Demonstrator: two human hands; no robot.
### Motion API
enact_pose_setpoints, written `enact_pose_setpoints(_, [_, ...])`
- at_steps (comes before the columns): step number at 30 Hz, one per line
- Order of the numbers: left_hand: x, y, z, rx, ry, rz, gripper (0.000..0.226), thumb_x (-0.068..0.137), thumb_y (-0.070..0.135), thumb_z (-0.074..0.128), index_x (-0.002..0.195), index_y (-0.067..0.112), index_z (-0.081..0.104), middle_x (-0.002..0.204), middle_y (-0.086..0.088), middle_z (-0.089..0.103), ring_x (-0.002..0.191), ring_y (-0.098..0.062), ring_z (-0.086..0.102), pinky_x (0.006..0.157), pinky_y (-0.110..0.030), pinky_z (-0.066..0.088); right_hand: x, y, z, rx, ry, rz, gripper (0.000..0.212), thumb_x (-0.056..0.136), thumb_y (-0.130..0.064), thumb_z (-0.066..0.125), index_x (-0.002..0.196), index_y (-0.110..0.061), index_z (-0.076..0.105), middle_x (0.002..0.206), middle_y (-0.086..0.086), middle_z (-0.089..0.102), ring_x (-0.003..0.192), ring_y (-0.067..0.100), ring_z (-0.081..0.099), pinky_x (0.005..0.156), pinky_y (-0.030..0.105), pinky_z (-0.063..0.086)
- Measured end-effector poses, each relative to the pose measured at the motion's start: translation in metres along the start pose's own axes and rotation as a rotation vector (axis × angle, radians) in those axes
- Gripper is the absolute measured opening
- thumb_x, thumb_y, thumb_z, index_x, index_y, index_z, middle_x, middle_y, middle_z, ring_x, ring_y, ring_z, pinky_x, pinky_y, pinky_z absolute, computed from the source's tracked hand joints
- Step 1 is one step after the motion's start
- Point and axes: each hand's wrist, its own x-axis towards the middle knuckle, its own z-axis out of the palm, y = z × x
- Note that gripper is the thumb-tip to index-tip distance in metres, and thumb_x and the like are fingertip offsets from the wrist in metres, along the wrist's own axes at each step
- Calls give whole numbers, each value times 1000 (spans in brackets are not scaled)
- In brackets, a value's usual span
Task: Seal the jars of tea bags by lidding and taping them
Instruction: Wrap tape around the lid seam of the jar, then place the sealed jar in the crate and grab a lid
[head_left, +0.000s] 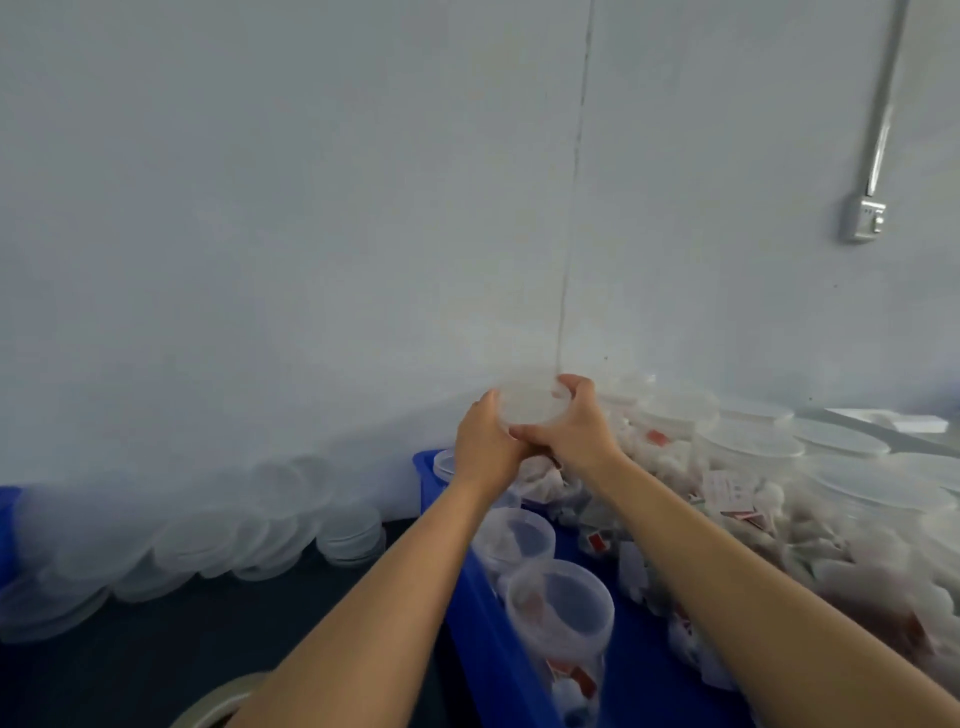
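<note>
Both my hands hold one clear jar of tea bags up over the blue bin, near the wall corner. A translucent lid sits on top of the jar. My left hand grips the jar's left side. My right hand curls over the lid's right rim and the jar. Most of the jar's body is hidden behind my hands. A roll of tape shows at the bottom edge, beside my left forearm.
Inside the bin stand two open jars and loose tea bags. Lidded jars crowd the right side. A heap of spare lids lies on the dark table against the wall at left.
</note>
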Motion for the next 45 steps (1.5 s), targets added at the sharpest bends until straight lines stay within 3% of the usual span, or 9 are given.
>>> enact_pose_setpoints(3, [10,-21,10,-139,-57,6,44,78,2,70,110,26,52,110,-2,67,102,-19,65,89,-35,55,18,22,11,-105,60,-51,97,66,-13,88,142,-13,28,135,11,45,122,29,50,98,45,50])
enact_pose_setpoints(7, [24,-45,20,-123,-125,-45,31,87,0,61,116,11,56,113,-10,66,103,-21,63,88,-32,55,35,49,18,-101,137,-26,96,66,-12,87,142,-9,29,139,10,40,128,25,41,105,36,42])
enact_pose_setpoints(11, [34,-71,24,94,-207,-103,22,94,-1,49,115,0,55,117,-17,61,108,-29,59,92,-43,51,44,72,25,-15,91,84,90,68,-7,85,140,-4,31,129,10,45,119,23,48,89,24,41])
enact_pose_setpoints(19, [35,-98,16,740,-358,-6,39,99,32,45,130,9,50,132,-14,56,126,-34,46,104,-46,36,53,113,43,115,-55,399,86,74,-2,81,142,-14,29,135,21,44,117,37,52,93,49,50])
enact_pose_setpoints(23, [34,-97,16,825,-463,-3,50,101,44,36,138,11,46,147,-12,44,136,-32,35,111,-47,23,56,127,42,30,-93,435,81,81,-13,77,143,-18,26,135,20,44,114,36,53,66,36,49])
enact_pose_setpoints(31, [33,-93,16,867,-485,16,52,103,44,30,144,15,43,154,-7,34,139,-31,31,113,-49,18,56,109,45,-448,-116,407,52,97,-24,52,144,-14,32,150,19,24,131,36,36,103,38,36])
enact_pose_setpoints(34, [32,-90,16,866,-507,8,50,103,44,29,139,14,49,151,-8,39,138,-31,33,112,-51,19,56,103,45,-467,-196,357,23,99,-12,47,122,-13,52,124,17,53,115,31,51,102,43,41])
enact_pose_setpoints(39, [25,-81,7,722,-490,-23,44,102,39,36,117,8,64,127,-14,61,116,-30,54,101,-47,39,44,96,43,-122,-235,496,21,95,-8,53,74,-9,57,55,8,52,46,15,46,43,21,37])
enact_pose_setpoints(45, [3,-63,-46,669,-317,-88,31,96,28,48,95,5,67,106,-15,67,98,-32,60,72,-33,40,31,52,52,-490,-129,221,22,93,-2,48,115,-2,50,106,20,57,100,33,54,84,37,47])
